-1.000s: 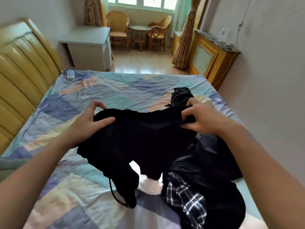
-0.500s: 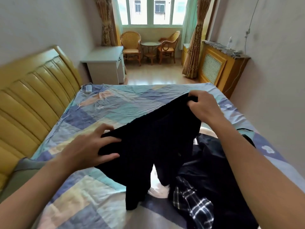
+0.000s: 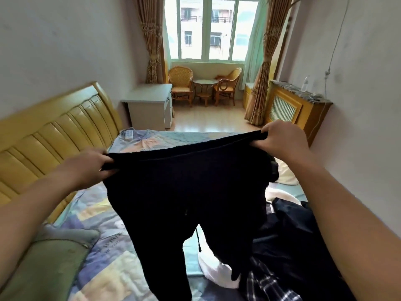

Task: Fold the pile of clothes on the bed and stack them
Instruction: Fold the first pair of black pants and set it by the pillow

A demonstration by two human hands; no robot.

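- The black trousers (image 3: 191,192) were held up in the air above the bed (image 3: 104,253), waistband stretched wide and level between both hands, legs hanging down toward the quilt
- The left hand (image 3: 86,168) gripped the left end of the waistband, fingers curled round the fabric (somewhat blurred)
- The right hand (image 3: 282,142) gripped the right end, fingers folded over the band's edge, a little higher than the left
- The pile of clothes (image 3: 288,240) lay on the right side of the bed under the right forearm: dark garments, a black-and-white plaid piece (image 3: 267,281) and a white item (image 3: 217,270) at the near edge
- A green pillow (image 3: 43,263) sat at the lower left beside the yellow headboard (image 3: 54,135)
- A white desk (image 3: 149,107) stood past the bed, and wicker chairs (image 3: 181,83) flanked a small round table under the window (image 3: 210,29)
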